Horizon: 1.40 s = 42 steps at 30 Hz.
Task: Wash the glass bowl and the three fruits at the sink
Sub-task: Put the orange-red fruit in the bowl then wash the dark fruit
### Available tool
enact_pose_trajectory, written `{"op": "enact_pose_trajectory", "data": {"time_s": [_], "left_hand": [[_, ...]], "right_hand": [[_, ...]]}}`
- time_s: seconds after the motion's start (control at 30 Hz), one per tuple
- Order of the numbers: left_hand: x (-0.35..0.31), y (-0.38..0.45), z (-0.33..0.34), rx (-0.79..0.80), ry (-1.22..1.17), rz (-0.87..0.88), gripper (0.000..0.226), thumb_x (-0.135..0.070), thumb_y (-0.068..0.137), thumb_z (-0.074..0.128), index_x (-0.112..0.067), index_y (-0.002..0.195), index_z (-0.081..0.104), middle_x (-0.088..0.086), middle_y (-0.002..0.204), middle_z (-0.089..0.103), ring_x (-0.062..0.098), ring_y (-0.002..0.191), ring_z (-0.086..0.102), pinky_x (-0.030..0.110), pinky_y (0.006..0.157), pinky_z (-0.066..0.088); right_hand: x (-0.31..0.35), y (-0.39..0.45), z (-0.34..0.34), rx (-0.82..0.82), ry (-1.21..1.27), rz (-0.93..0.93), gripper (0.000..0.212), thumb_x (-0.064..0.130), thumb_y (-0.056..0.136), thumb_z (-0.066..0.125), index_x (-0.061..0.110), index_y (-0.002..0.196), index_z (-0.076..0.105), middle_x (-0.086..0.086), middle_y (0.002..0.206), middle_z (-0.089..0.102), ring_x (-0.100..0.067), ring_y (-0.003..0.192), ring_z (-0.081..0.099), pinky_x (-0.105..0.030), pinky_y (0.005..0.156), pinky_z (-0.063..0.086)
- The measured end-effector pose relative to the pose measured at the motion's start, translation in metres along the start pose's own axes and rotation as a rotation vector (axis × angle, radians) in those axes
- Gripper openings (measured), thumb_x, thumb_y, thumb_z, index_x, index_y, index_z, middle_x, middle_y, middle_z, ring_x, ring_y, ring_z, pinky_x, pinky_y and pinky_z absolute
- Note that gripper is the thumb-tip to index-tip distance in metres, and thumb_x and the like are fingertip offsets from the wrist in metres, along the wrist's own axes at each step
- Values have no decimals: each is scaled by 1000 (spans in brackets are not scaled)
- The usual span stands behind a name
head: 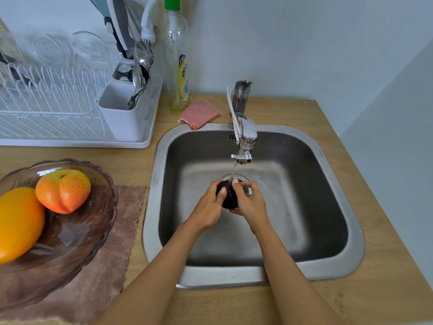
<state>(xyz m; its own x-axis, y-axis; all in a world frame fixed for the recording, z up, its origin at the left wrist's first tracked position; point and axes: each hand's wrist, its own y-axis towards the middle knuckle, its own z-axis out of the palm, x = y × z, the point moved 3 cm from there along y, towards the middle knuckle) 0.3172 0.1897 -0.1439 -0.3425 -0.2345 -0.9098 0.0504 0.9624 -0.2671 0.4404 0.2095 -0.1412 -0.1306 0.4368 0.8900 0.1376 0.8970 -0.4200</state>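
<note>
On the near left of the counter (351, 301) we have the glass bowl (77, 242) sitting on a pinkish-brown cloth (112, 254), and it holds two of the fruits: the yellow-orange fruit (18, 221) at the left edge and the peach-coloured fruit (63, 191) just beside it, touching it. We judge that neither has gone under the water yet, and the bowl itself is unwashed too, since it is out of the sink. Moving right, over the middle of the sink (346, 231), our left hand (208, 207) curls its fingers round the left side of the dark fruit (228, 195), and our right hand (250, 202) wraps its fingers over the right side, so both grip it between them. The tap (244, 137) runs, and its stream lands on the top of this fruit above the drain. So we are on the first fruit; two fruits and the bowl remain.
</note>
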Motion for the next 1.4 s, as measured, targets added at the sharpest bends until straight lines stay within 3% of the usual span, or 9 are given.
{"op": "enact_pose_trajectory", "data": {"time_s": [0.23,0.4,0.53,0.7,0.77,0.97,1.1,1.2,1.4], "left_hand": [[1,0,2,-1,31,4,41,-37,104,27,-26,143,31,5,141,45,22,129,45,33,105,41],[1,6,-4,-119,10,-108,36,-41,103,19,-20,121,43,10,116,56,20,103,54,29,83,43],[1,4,-3,-104,110,-53,42,-48,101,19,-17,115,44,8,108,57,19,93,53,26,72,42],[2,1,1,-16,193,10,45,-53,99,19,-23,128,35,6,118,54,21,102,55,28,81,43],[-1,1,-4,-63,119,-41,38,-50,100,19,-22,117,40,5,105,57,17,91,55,27,73,43],[9,12,-6,-87,-210,-272,59,-57,98,11,-17,102,54,3,77,54,13,68,49,27,60,45],[9,13,-2,-28,-299,-321,63,-53,100,9,-13,96,57,7,66,57,11,54,44,21,45,35],[11,15,0,-14,-325,-344,67,-53,100,10,-9,107,59,13,69,62,12,52,43,22,46,35],[12,13,0,-34,-186,-228,60,-54,99,10,-13,103,53,10,80,56,15,64,48,26,55,41]], "right_hand": [[-3,4,-1,-2,67,130,18,41,93,56,24,98,58,-11,116,58,-38,100,64,-36,58,61],[-1,-2,5,94,-68,4,19,38,97,49,21,105,52,-10,106,63,-28,80,71,-36,63,61],[3,-8,5,94,-138,-22,20,35,101,38,19,109,48,-7,102,59,-24,74,69,-31,58,60],[7,-10,3,76,-273,-58,30,44,101,26,27,106,51,-10,89,61,-25,59,66,-26,47,54],[6,-13,8,139,-301,-85,36,47,101,22,27,109,51,-11,81,63,-21,54,62,-28,50,54],[7,-21,17,172,-440,-352,41,46,101,27,22,131,42,1,110,54,-17,100,55,-30,86,46],[17,-13,14,45,-479,-302,35,38,102,24,19,108,52,-2,91,59,-21,84,56,-36,77,46],[16,-7,6,1,-362,-205,39,30,103,24,14,105,59,-4,91,59,-16,80,52,-30,73,38],[9,-12,13,46,-360,-228,30,42,100,29,23,100,52,-2,90,60,-20,86,57,-34,74,46]]}}
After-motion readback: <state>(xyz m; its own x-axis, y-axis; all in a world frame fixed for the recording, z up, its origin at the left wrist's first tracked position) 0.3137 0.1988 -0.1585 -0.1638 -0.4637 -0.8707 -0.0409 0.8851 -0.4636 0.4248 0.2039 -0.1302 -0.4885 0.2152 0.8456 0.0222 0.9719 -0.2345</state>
